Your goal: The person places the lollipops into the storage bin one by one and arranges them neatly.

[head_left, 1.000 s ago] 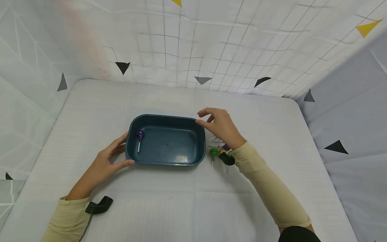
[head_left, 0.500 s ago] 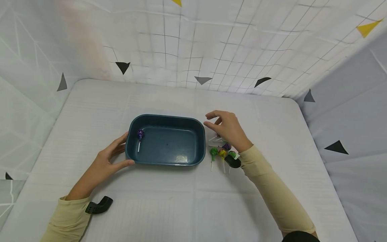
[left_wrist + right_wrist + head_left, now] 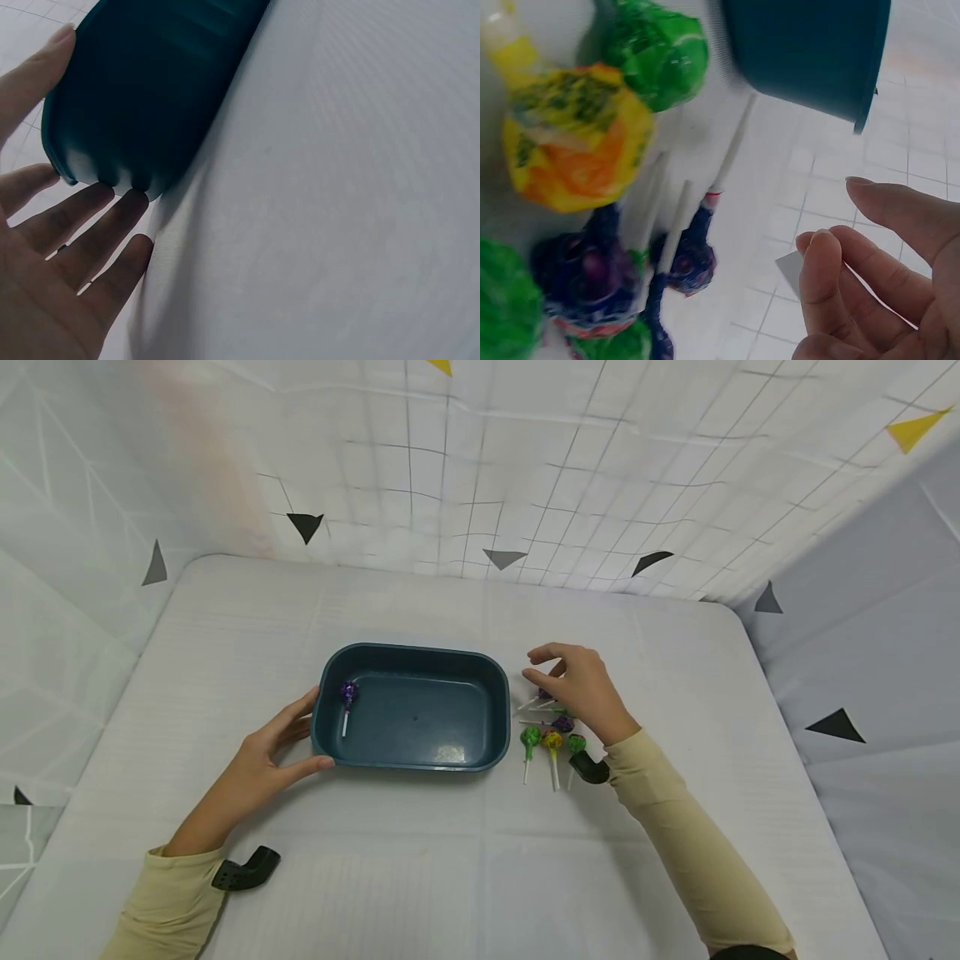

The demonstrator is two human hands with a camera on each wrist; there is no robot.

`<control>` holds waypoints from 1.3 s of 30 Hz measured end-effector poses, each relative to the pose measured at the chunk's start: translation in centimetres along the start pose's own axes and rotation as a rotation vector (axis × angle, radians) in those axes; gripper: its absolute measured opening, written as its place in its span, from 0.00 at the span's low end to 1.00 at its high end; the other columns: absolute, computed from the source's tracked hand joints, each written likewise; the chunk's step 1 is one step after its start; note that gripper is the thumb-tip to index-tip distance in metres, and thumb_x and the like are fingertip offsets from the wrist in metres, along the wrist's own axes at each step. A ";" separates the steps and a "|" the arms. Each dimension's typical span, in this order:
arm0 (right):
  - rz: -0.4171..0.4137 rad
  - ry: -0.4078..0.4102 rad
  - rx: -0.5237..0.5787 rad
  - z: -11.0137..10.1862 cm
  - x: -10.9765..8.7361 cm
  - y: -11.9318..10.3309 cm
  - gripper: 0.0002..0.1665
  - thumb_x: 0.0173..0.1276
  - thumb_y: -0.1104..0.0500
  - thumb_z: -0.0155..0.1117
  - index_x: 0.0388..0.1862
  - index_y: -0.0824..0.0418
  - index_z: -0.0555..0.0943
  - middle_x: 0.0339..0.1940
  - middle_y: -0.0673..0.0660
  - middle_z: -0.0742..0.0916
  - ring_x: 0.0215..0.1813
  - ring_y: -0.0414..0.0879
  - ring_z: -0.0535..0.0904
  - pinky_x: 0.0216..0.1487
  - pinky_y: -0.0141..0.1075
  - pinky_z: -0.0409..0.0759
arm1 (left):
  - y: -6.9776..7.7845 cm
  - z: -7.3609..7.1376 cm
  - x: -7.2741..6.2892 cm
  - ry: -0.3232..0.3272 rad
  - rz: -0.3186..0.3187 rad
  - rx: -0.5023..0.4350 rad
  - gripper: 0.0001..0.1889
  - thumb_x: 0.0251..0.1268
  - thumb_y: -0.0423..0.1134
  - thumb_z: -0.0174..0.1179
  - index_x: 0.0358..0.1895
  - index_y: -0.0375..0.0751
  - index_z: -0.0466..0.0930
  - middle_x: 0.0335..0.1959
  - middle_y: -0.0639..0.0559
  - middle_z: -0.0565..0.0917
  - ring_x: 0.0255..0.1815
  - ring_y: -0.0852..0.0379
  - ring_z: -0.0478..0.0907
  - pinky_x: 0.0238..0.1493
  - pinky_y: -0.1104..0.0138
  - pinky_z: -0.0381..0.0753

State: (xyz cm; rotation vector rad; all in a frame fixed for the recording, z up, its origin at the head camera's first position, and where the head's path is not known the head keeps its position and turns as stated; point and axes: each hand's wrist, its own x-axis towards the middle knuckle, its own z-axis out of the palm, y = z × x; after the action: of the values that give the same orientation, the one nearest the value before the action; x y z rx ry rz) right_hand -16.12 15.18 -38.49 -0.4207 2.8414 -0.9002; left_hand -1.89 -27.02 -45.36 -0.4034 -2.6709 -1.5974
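Observation:
A dark teal rectangular plastic tub point(image 3: 412, 718) sits on the white-covered table, and one purple-wrapped lollipop point(image 3: 348, 695) lies at its left end. My left hand point(image 3: 262, 758) rests against that end, its thumb along the near side. In the left wrist view the fingertips point(image 3: 135, 199) touch the tub's wall, the fingers nearly straight. Right of the tub, my right hand point(image 3: 587, 687) hovers with loosely bent fingers, thumb apart, holding nothing. Below it lie a green lollipop point(image 3: 530, 737), a yellow lollipop point(image 3: 552, 741) and purple lollipops point(image 3: 686, 262), some partly hidden by the hand.
Another green lollipop point(image 3: 577, 743) lies beside the black wrist camera point(image 3: 589, 767) on the right arm. A second black wrist camera point(image 3: 247, 868) is on the left wrist. A white patterned curtain point(image 3: 480, 468) stands behind the table's far edge.
My right hand has drawn back from the tub's right rim, moving right and toward me over the lollipops, more of which now show. The left hand and tub have stayed put.

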 end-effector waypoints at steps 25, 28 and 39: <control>0.092 0.059 -0.103 0.9 -1.0 3.3 0.22 0.71 0.47 0.72 0.54 0.61 0.88 0.51 0.61 0.91 0.43 0.55 0.90 0.37 0.47 0.89 | -0.2 0.0 0.0 -0.004 0.004 -0.018 0.52 0.59 0.30 0.75 0.84 0.57 0.54 0.79 0.42 0.67 0.71 0.81 0.65 0.67 0.87 0.70; 0.108 0.053 -0.136 1.1 -1.1 3.5 0.23 0.70 0.46 0.72 0.53 0.62 0.88 0.50 0.61 0.92 0.45 0.56 0.90 0.39 0.49 0.90 | -0.2 0.0 0.0 -0.004 0.003 -0.016 0.52 0.59 0.30 0.75 0.84 0.57 0.54 0.79 0.42 0.67 0.71 0.82 0.65 0.67 0.87 0.70; 0.153 -0.001 -0.159 1.4 -1.1 3.3 0.19 0.70 0.45 0.71 0.47 0.60 0.90 0.46 0.60 0.93 0.47 0.56 0.90 0.40 0.49 0.90 | -0.2 0.0 -0.1 -0.003 -0.006 -0.006 0.52 0.59 0.31 0.75 0.84 0.58 0.54 0.79 0.41 0.68 0.70 0.82 0.66 0.67 0.87 0.70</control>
State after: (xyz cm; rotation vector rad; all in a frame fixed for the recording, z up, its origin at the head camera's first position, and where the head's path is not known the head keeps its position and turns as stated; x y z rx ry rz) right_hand -15.55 17.38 -41.49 -0.2159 2.9073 -0.6499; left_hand -1.87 -27.09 -45.53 -0.3983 -2.6728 -1.6090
